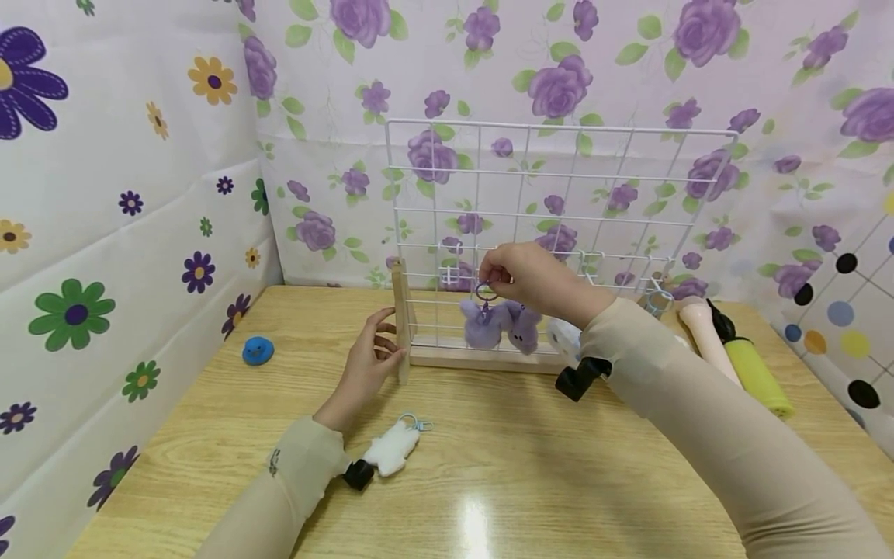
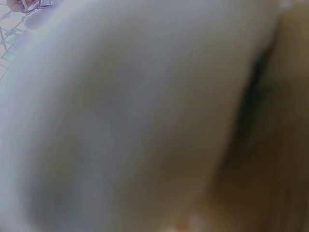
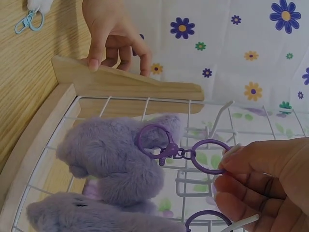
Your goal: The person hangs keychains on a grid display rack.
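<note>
My right hand (image 1: 538, 279) pinches the purple ring (image 3: 211, 155) of a fluffy purple plush keychain (image 1: 482, 330), which hangs in front of a white wire grid rack (image 1: 517, 213). A second purple plush keychain (image 1: 524, 332) hangs right beside it, and a white plush (image 1: 564, 339) is partly hidden by my right wrist. My left hand (image 1: 363, 361) holds the wooden side piece (image 1: 401, 318) of the rack's base, thumb and fingers on its edge. By my left wrist, a white plush keychain (image 1: 393, 449) with a pale blue ring lies on the table; it blurs across the left wrist view.
A small blue toy (image 1: 258, 351) sits on the wooden table at the left. At the right lie a yellow cylinder (image 1: 760, 376) and a pale rod-like object (image 1: 705, 338). Wire hooks (image 1: 450, 276) stick out from the rack. Flowered cloth covers the walls.
</note>
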